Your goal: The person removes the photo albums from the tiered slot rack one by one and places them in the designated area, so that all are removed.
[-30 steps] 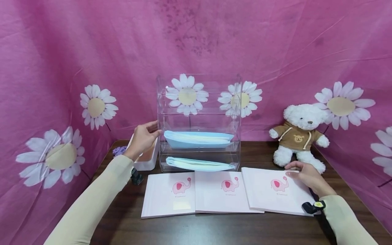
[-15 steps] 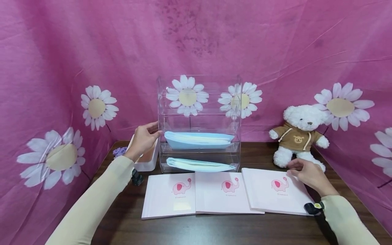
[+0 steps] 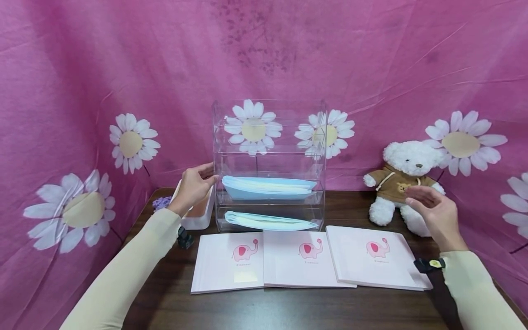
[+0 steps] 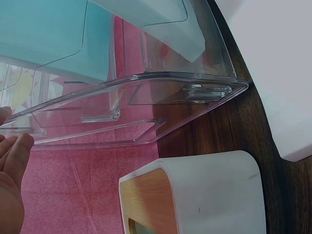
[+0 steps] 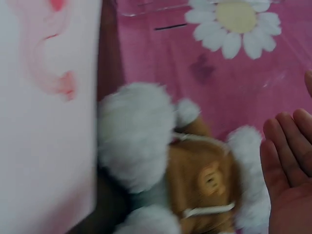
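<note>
My left hand [image 3: 192,189] grips the left side panel of a clear plastic tiered rack [image 3: 269,162]. In the left wrist view the thumb and fingers [image 4: 17,158] lie on either side of the panel's edge. Two light-blue bundles with pale sheets inside, an upper one [image 3: 268,188] and a lower one [image 3: 270,222], lie in the rack's bottom tiers. My right hand [image 3: 438,215] is raised in front of a white teddy bear [image 3: 412,158], fingers loosely extended and holding nothing. Just left of it lies the right-hand white elephant-print booklet [image 3: 375,270].
Two more elephant-print booklets, the left one [image 3: 218,266] and the middle one [image 3: 305,275], lie side by side on the dark wooden table [image 3: 280,311]. Behind my left wrist stand a white box [image 3: 202,222] and purple flowers [image 3: 161,203]. A pink daisy-print cloth [image 3: 165,68] hangs around.
My right hand has lifted from the right booklet's far corner, up and slightly right, in front of the bear. The left hand and rack stay in place.
</note>
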